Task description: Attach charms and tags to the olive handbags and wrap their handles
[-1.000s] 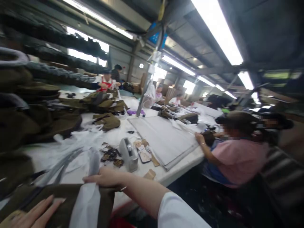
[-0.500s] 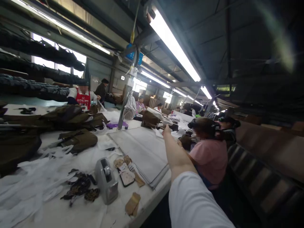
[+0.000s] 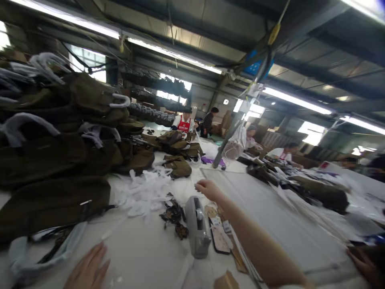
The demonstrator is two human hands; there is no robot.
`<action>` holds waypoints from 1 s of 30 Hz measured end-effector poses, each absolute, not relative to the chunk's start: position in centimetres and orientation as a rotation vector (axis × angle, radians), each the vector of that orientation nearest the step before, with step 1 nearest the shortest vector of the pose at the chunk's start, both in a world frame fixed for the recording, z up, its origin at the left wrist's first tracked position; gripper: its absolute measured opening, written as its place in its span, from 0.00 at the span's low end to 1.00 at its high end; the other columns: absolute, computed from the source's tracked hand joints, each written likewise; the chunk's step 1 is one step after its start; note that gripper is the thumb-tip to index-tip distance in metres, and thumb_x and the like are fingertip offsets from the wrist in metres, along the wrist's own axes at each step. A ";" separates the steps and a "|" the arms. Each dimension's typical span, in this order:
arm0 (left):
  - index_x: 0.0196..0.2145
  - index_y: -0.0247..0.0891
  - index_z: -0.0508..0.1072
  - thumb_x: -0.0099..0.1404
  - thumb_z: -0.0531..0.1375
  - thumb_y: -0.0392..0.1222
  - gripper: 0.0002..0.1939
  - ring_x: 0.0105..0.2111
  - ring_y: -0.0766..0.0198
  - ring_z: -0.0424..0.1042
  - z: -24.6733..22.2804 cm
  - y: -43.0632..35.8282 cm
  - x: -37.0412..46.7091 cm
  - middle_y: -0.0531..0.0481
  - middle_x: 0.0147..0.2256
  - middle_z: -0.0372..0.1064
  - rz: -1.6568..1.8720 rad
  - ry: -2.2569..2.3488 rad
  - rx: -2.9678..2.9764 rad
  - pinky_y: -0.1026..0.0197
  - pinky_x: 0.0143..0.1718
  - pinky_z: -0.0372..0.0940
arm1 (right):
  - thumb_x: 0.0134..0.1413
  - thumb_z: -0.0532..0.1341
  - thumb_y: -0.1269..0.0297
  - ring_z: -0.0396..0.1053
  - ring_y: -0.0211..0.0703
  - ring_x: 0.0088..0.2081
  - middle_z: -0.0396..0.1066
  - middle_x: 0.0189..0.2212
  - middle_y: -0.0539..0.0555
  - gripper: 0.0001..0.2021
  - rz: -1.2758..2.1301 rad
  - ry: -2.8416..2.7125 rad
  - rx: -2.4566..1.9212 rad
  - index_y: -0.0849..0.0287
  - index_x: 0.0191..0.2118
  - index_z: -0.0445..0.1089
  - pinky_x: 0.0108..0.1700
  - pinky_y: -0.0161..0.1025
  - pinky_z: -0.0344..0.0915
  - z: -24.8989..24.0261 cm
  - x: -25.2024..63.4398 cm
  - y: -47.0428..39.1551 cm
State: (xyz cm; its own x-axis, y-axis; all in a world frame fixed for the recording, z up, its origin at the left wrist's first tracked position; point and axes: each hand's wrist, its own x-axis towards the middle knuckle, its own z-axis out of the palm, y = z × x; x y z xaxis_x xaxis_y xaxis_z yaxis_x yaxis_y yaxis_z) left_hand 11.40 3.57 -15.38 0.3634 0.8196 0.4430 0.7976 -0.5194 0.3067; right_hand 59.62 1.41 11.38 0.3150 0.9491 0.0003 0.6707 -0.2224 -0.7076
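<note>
My left hand (image 3: 88, 267) lies spread on the white table (image 3: 141, 255) at the lower left, holding nothing. My right hand (image 3: 207, 188) hovers over the table above the grey tape dispenser (image 3: 197, 230), its fingers curled; whether anything is in them is too small to tell. Beside the dispenser lie dark patterned scraps (image 3: 173, 214) on the left and a phone (image 3: 221, 239) with tan pieces on the right. A heap of white strips (image 3: 144, 192) sits between my hands, farther back.
Dark olive bags (image 3: 45, 156) with white-wrapped handles are piled at the left. A metal post (image 3: 228, 144) rises beyond a large pale board (image 3: 264, 200). More bags (image 3: 321, 190) lie at the right. Several people work around the table; one wears a red apron (image 3: 184, 125).
The view has swung left, bringing the bag pile and my left hand into sight. My right hand has come back from its far reach near the co-worker in pink, now above the dispenser.
</note>
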 end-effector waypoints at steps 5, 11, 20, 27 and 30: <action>0.49 0.32 0.74 0.63 0.52 0.50 0.23 0.51 0.50 0.72 -15.2 3.2 12.0 0.38 0.52 0.72 0.899 1.599 2.808 0.48 0.51 0.69 | 0.56 0.63 0.61 0.71 0.41 0.36 0.76 0.33 0.55 0.08 0.483 -1.575 -2.182 0.61 0.35 0.75 0.41 0.37 0.64 9.3 57.2 12.8; 0.49 0.36 0.74 0.61 0.56 0.43 0.20 0.49 0.51 0.73 -11.4 1.6 13.0 0.42 0.51 0.73 0.916 1.699 2.807 0.50 0.48 0.70 | 0.63 0.58 0.58 0.71 0.44 0.41 0.73 0.40 0.57 0.12 0.362 -1.631 -2.377 0.63 0.42 0.71 0.46 0.45 0.67 5.1 54.7 20.5; 0.56 0.39 0.68 0.63 0.54 0.38 0.23 0.57 0.54 0.65 -8.7 0.4 14.0 0.45 0.58 0.65 0.639 1.828 2.539 0.48 0.58 0.63 | 0.59 0.56 0.63 0.62 0.49 0.57 0.69 0.52 0.58 0.16 0.263 -2.338 -1.576 0.56 0.52 0.70 0.58 0.42 0.56 2.0 34.6 21.9; 0.56 0.38 0.68 0.61 0.54 0.37 0.25 0.59 0.53 0.62 -7.3 -0.1 14.2 0.44 0.60 0.63 0.578 1.785 2.397 0.47 0.62 0.58 | 0.53 0.60 0.69 0.56 0.50 0.61 0.60 0.61 0.57 0.25 0.228 -2.657 -1.127 0.56 0.58 0.65 0.62 0.45 0.52 -1.0 22.5 18.0; 0.56 0.36 0.69 0.61 0.53 0.36 0.25 0.60 0.52 0.61 -6.4 -0.3 14.3 0.42 0.60 0.63 0.536 1.793 2.312 0.47 0.63 0.56 | 0.58 0.54 0.73 0.65 0.48 0.53 0.70 0.52 0.58 0.17 0.232 -2.647 -1.191 0.56 0.51 0.71 0.55 0.43 0.59 -0.3 21.3 18.1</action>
State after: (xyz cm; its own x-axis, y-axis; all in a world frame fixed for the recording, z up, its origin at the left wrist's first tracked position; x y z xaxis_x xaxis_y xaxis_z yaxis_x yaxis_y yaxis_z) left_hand 14.25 -0.31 -6.45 0.2139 0.9604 0.1783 0.9006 -0.2646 0.3450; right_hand 21.29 18.10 -0.28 -0.6435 0.7521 0.1425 0.7159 0.6572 -0.2358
